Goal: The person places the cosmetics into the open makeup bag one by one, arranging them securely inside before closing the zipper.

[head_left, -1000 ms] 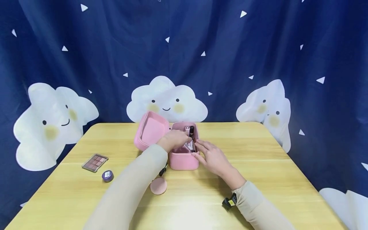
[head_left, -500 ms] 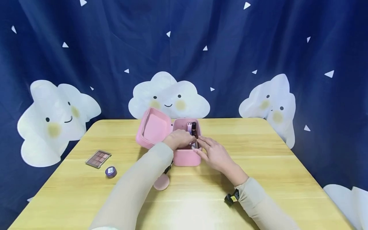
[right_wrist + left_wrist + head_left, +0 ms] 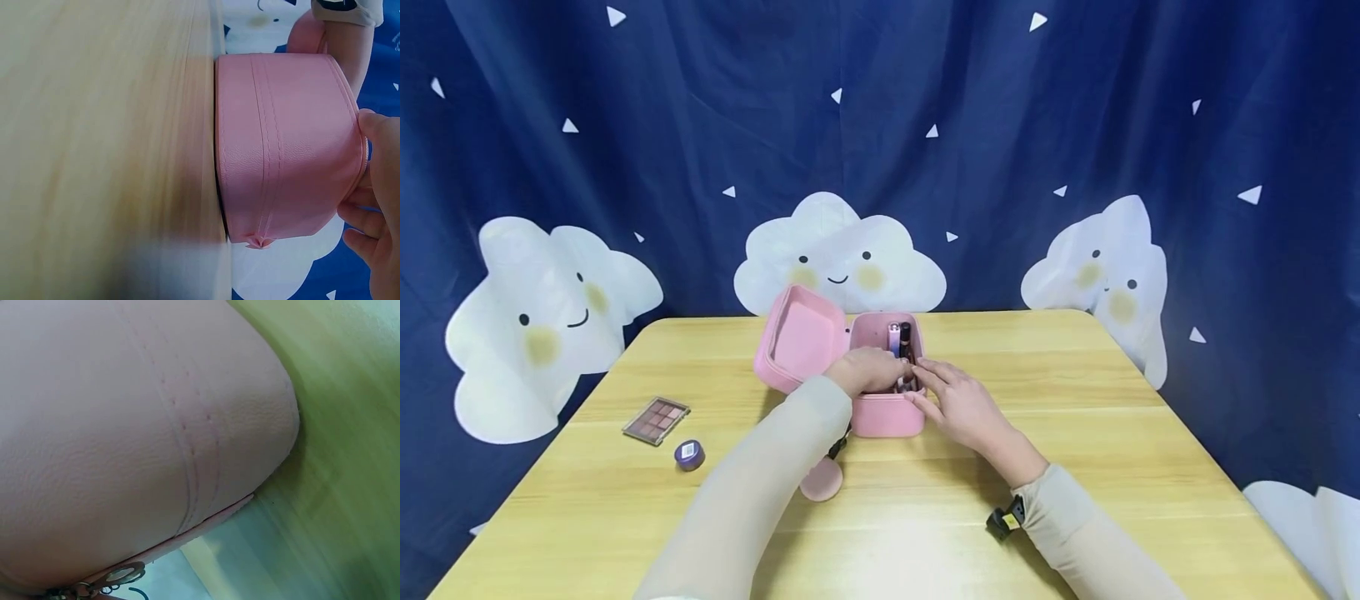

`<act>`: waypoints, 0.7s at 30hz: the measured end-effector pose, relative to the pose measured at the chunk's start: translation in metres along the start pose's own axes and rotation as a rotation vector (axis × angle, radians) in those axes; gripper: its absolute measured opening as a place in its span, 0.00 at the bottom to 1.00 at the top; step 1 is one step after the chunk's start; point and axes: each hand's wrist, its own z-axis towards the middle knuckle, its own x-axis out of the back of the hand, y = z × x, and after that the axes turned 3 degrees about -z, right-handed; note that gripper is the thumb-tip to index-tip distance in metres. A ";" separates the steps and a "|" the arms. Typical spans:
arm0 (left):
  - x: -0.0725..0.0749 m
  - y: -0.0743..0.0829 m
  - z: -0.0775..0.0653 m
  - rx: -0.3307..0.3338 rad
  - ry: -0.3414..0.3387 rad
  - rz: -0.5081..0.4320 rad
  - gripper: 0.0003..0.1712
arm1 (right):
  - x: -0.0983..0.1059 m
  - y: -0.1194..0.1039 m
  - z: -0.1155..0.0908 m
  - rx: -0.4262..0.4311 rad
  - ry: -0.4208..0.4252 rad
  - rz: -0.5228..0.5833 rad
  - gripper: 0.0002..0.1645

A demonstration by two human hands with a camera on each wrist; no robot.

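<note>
A pink zip-up cosmetic case [image 3: 889,417] stands on the table with its lid [image 3: 808,333] swung open to the left. My left hand [image 3: 868,371] reaches down into the case; its fingers are hidden, so I cannot tell what they hold. Against the inner right side lean a lilac tube [image 3: 893,338] and a black-capped tube [image 3: 906,337]. With fairly straight fingers, my right hand [image 3: 958,404] touches the case's front right rim, thumb at the front edge. The right wrist view shows its thumb [image 3: 372,124] at the pink rim. Pink leather wall [image 3: 125,425] fills most of the left wrist view.
An eyeshadow palette [image 3: 657,420] and a small purple round jar [image 3: 688,455] lie to the left on the wooden table [image 3: 1075,375]. A round pink compact [image 3: 822,480] sits beside the left forearm, partly covered by it. A cloud-print blue curtain [image 3: 880,150] hangs behind the table.
The left hand has gone lower into the case; the pale slim item seen by its fingers earlier is now mostly out of sight. The right hand stays at the rim. The head view has shifted slightly.
</note>
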 end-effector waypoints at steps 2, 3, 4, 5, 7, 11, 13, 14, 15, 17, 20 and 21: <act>-0.001 0.001 0.000 -0.014 -0.001 -0.021 0.23 | 0.000 0.000 0.000 -0.001 -0.004 0.001 0.30; -0.001 0.001 0.000 -0.020 -0.004 -0.024 0.22 | 0.000 0.000 -0.001 0.000 -0.007 0.001 0.30; -0.001 0.001 0.000 -0.033 -0.004 -0.010 0.21 | 0.000 0.000 -0.001 -0.001 -0.010 0.003 0.30; -0.001 0.001 0.000 -0.038 -0.002 0.005 0.20 | 0.000 0.000 -0.001 -0.001 -0.013 0.005 0.30; -0.001 0.001 0.000 -0.033 0.008 0.014 0.19 | 0.000 0.001 -0.001 -0.001 -0.014 0.007 0.30; 0.000 0.002 -0.003 -0.025 0.018 0.001 0.17 | -0.001 0.001 -0.001 -0.002 -0.007 0.010 0.31; -0.001 0.002 -0.004 -0.020 0.015 -0.018 0.15 | -0.002 0.001 -0.002 0.001 -0.006 0.007 0.31; -0.001 0.002 -0.004 -0.023 0.015 -0.021 0.14 | -0.002 0.000 -0.002 0.002 -0.005 0.011 0.31; -0.001 0.002 -0.004 -0.025 0.015 -0.025 0.13 | -0.002 0.000 -0.002 0.004 -0.005 0.013 0.31; -0.001 0.002 -0.004 -0.030 0.016 -0.017 0.12 | -0.001 -0.001 -0.002 0.001 -0.006 0.014 0.31; 0.006 0.005 -0.005 -0.040 0.006 0.006 0.11 | 0.002 0.000 0.000 -0.013 -0.012 0.018 0.31; 0.009 0.006 -0.006 -0.047 0.005 0.021 0.10 | 0.003 0.000 0.000 -0.017 -0.013 0.016 0.30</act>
